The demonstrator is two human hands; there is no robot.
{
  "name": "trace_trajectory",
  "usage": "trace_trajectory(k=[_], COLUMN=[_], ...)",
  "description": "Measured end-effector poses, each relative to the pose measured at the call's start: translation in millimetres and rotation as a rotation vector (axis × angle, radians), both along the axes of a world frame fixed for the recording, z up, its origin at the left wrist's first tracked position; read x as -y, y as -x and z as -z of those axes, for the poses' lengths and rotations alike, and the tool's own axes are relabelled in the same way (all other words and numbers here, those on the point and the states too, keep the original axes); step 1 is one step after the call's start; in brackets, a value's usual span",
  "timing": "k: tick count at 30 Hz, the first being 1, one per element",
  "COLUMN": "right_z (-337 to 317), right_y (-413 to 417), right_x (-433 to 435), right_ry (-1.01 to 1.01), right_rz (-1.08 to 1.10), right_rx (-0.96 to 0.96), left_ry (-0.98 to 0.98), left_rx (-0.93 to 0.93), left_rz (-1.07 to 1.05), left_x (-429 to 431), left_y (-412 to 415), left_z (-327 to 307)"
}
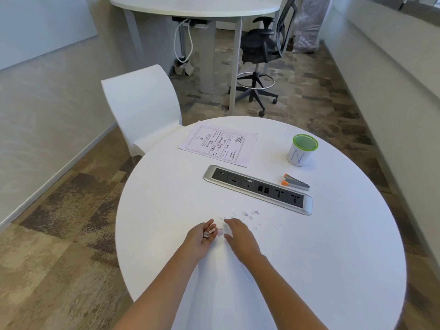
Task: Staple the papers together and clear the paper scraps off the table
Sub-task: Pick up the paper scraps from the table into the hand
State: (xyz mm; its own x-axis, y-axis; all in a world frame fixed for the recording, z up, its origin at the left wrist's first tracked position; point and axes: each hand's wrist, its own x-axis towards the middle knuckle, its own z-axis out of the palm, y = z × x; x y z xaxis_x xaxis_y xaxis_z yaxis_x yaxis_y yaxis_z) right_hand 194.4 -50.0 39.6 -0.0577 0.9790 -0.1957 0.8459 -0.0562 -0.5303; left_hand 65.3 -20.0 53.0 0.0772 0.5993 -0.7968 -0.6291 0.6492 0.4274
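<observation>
My left hand (pixel 202 236) lies palm up on the round white table (pixel 309 270), cupped, with several small paper scraps in its palm. My right hand (pixel 238 234) is palm down just to its right, fingers flat on the table beside more scraps between the two hands. Loose paper scraps (pixel 252 214) are scattered past the right hand, toward the socket strip. The printed papers (pixel 219 145) lie flat at the table's far side. A grey stapler with orange ends (pixel 295 182) rests at the far right.
A silver and black socket strip (pixel 258 189) is set into the table's middle. A white cup with a green rim (pixel 302 150) stands far right. A white chair (pixel 142 108) sits behind the table on the left; an office chair (pixel 259 53) and another table stand further back.
</observation>
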Motion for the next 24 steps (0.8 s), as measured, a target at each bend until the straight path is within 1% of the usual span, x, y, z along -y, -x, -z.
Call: trace_trajectory(k=[5,6,8,13,17,21,23,24], right_z=[16.0,18.1,23.9,29.6,25.0,21.1,20.9,19.5], right_y=[11.7,13.6,15.6,13.9,12.2,13.9,14.3,14.7], right_x=[4.6,7.9,13.8,27.0,27.3,24.2,20.5,18.6], right_ry=[-0.014,-0.045,-0.18,-0.257,-0.242,-0.213,-0.191,-0.144], right_rz=[-0.16,-0.175,-0.196,-0.214,-0.167,-0.08,-0.009,0.046], right_rx=[0.14,0.16,0.166,0.202,0.272,0.226,0.128,0.073], left_ry=[-0.003,-0.003,-0.002,0.002,0.003,0.004,0.004,0.007], left_rx=[0.006,0.009,0.006,-0.024,-0.039,-0.07,-0.082,-0.085], left_rz=[-0.033,-0.038,-0.043,-0.028,-0.007,0.023,0.043,0.053], left_x=[0.4,0.9,1.8,4.9,5.8,7.0,7.8,8.5], left_y=[9.1,10.4,13.2,13.9,11.4,9.2,7.5,6.7], left_z=[5.7,5.8,6.2,7.6,6.9,7.2,6.0,5.2])
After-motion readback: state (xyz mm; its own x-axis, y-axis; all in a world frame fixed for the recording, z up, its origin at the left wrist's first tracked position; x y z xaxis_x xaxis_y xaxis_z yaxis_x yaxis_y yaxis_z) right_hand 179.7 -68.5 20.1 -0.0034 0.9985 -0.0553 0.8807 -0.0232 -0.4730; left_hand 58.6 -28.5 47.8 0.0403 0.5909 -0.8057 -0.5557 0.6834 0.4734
